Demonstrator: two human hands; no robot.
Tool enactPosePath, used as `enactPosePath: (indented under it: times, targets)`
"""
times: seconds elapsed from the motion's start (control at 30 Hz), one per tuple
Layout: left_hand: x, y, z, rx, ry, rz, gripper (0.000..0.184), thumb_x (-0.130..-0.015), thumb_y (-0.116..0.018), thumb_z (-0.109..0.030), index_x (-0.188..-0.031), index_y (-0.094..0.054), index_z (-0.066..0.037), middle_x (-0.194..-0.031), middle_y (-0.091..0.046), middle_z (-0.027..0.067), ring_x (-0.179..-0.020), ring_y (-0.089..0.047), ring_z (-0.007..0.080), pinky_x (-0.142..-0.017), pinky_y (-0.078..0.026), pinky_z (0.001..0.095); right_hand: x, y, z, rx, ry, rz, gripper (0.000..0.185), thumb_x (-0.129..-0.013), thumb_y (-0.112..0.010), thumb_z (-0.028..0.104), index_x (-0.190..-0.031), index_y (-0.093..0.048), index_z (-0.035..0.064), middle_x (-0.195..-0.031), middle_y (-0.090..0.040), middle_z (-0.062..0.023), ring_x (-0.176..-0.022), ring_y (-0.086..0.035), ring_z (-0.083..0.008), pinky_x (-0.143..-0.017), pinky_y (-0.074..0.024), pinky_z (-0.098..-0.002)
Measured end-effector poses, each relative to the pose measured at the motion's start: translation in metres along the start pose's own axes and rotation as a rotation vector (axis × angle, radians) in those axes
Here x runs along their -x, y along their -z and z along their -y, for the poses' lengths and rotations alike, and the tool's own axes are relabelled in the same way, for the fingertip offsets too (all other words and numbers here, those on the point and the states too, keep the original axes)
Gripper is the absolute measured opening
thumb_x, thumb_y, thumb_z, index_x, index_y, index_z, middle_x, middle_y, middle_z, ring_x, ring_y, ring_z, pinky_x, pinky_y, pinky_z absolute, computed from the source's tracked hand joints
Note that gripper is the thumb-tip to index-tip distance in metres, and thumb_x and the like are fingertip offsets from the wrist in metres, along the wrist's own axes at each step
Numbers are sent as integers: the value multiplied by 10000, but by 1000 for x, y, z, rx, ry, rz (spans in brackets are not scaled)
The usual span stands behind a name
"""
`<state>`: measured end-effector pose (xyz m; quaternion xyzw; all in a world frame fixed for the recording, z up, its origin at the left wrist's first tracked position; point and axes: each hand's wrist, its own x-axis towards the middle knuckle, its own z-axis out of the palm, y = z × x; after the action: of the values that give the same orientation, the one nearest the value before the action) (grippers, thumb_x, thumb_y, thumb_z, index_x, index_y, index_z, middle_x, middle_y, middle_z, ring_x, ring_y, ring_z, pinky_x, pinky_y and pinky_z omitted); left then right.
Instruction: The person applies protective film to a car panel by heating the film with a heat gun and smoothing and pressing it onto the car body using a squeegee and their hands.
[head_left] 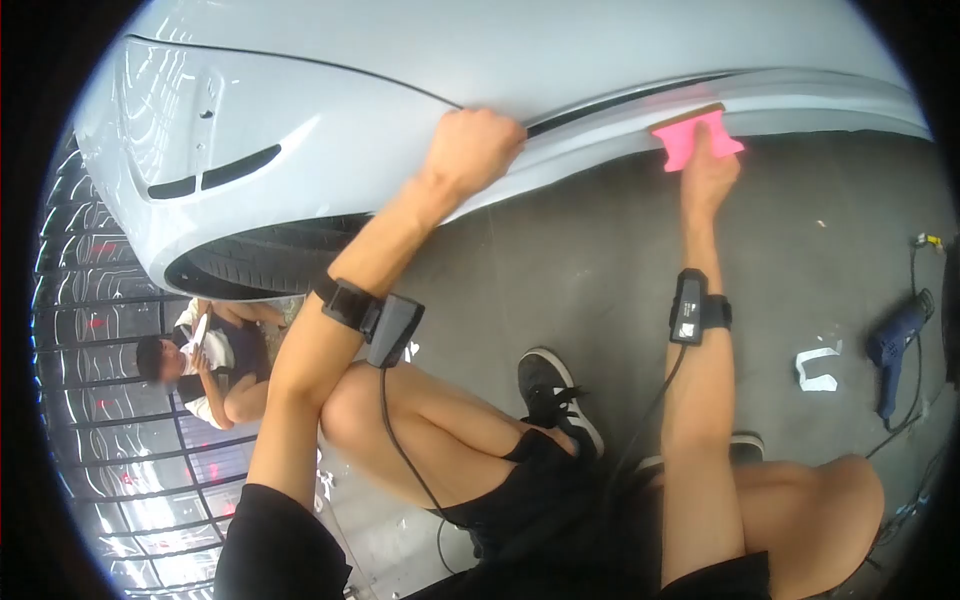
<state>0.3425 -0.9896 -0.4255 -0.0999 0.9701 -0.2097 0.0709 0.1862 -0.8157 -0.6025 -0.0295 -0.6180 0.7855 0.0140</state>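
The left hand [475, 150] is closed at the glossy pale car body [600, 50], contents indeterminate. 1 pink, brown-edged, waisted scraper [683, 143] is gripped by the right hand [711, 178] at the sill [600, 143]; light, semi-stiff handling and mid-body grasping are expected.

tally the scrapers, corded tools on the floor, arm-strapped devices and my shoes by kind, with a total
Pink scraper, in the right hand: 1
Blue corded tool: 1
Black arm devices: 2
Black shoes, one mostly hidden: 2
Total: 6
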Motion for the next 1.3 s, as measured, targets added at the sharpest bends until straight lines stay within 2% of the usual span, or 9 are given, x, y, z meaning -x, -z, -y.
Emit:
enactPosePath:
  times: [0.23,0.33,0.43,0.47,0.53,0.73,0.87,1.13,1.3]
  targets:
    - [3,-10,13,67,-191,-120,164,-907,-625,-236,-862,-740,-128,-781,-707,132,-753,-689,359,-665,-548,466,72,-42,-32,-134,-6,129,298,-968,-675,225,-876,-693,-58,-757,-701,-66,-678,-584,-122,-637,-477,-347]
    - [0,0,12,42,-207,-81,197,-914,-663,-282,-990,-755,-126,-852,-722,122,-806,-693,331,-740,-545,441,113,-67,-45,25,-46,193,403,-933,-705,291,-715,-644,-43,-556,-572,-160,-545,-557,-152,-553,-459,-387]
    - [-1,23,-1,104,-111,152,190,-861,-657,-243,-864,-752,-78,-874,-717,198,-872,-694,383,-766,-547,484,164,-102,-67,-7,-54,317,362,-929,-668,311,-804,-680,-29,-710,-682,-202,-619,-639,-368,-630,-500,-436]
    - [1,1,9,159,-258,-168,231,-855,-673,-270,-745,-731,-76,-659,-650,169,-621,-633,395,-588,-496,484,176,-109,-58,-55,-91,258,363,-928,-668,308,-820,-682,-38,-716,-684,-208,-626,-642,-370,-640,-501,-434]
    - [1,1,8,167,-256,-140,226,-854,-672,-265,-754,-731,-71,-679,-657,175,-647,-642,394,-606,-504,484,188,-122,-46,-106,-133,195,365,-928,-668,306,-835,-684,-46,-722,-685,-213,-633,-646,-373,-650,-503,-433]
    - [-3,5,5,117,-265,-64,224,-854,-673,-255,-789,-731,-49,-708,-666,180,-682,-651,393,-640,-513,477,228,-139,-56,-63,-227,249,354,-933,-668,279,-854,-685,-66,-701,-690,-195,-629,-666,-312,-661,-505,-426]
    - [0,5,5,186,-274,-101,200,-855,-676,-234,-859,-745,-47,-760,-680,188,-718,-659,391,-660,-514,475,232,-128,-66,-339,-576,626,366,-915,-721,317,-1030,-723,-30,-800,-730,-107,-639,-660,-137,-560,-517,-320]
    - [4,10,5,205,-198,-95,170,-845,-668,-199,-821,-736,-44,-748,-672,203,-703,-656,401,-654,-519,480,233,-154,-72,-414,-594,308,416,-902,-750,355,-959,-722,-56,-824,-723,-102,-737,-657,-172,-687,-516,-367]
    - [5,-4,18,112,-282,-187,204,-899,-691,-287,-999,-773,-129,-877,-733,120,-771,-697,316,-709,-550,394,199,-140,-67,-505,-565,154,449,-905,-748,414,-883,-713,-33,-800,-705,-82,-746,-596,-151,-715,-489,-363]
